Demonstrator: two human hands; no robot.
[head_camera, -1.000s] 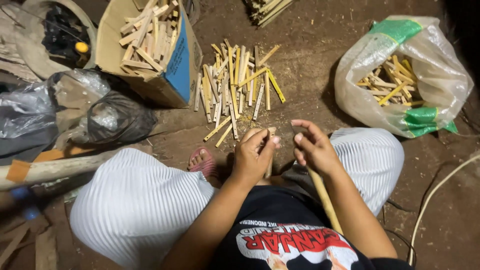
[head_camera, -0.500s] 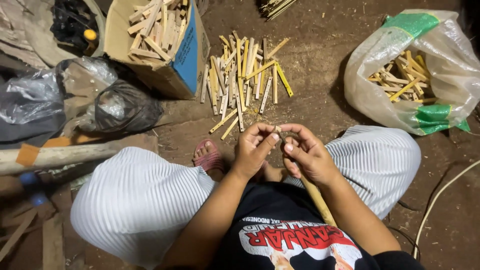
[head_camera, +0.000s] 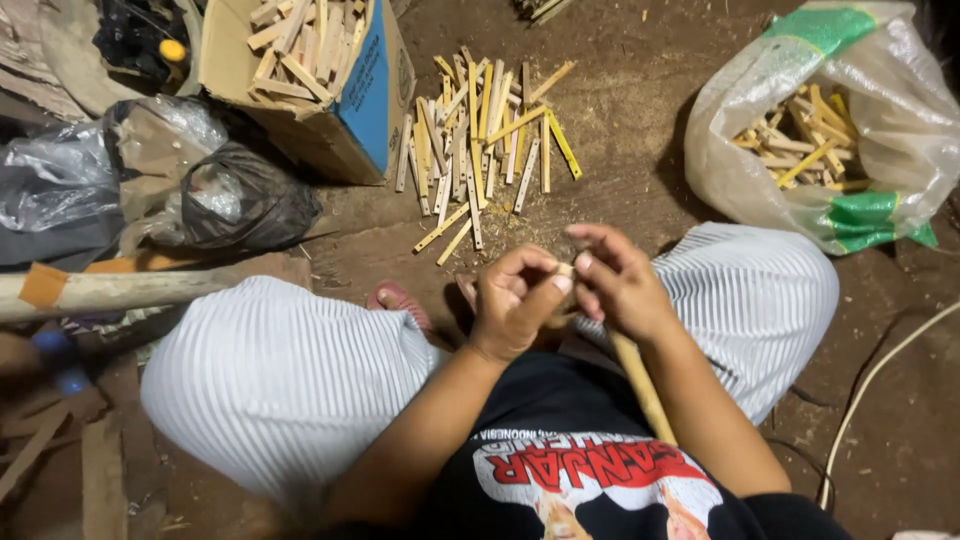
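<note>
Since the earlier frame, both hands had closed toward each other and drawn in above the lap, while the view had shifted little. The left hand (head_camera: 515, 310) and right hand (head_camera: 620, 285) met over a small pale stick piece (head_camera: 566, 272), thumb and forefinger of each pinching it from opposite sides; the remaining fingers were loosely curled. The piece sat between the knees, well short of the loose pile of sticks (head_camera: 485, 150) on the dirt floor (head_camera: 640, 100). Judged from the grip, a steady pinch near the ends, with the piece kept clear of the palms, would suit this handling best. A long round wooden handle (head_camera: 640, 385) lay under the right forearm. The sticks were flat, narrow, straight-cut slats, pale yellow and matte; more filled a cardboard box (head_camera: 375, 95) with one blue face and a thin translucent plastic bag (head_camera: 880, 110), creased, with green printing. Crumpled dark bags (head_camera: 240, 205) lay left of the ribbed white trousers (head_camera: 270, 370).
</note>
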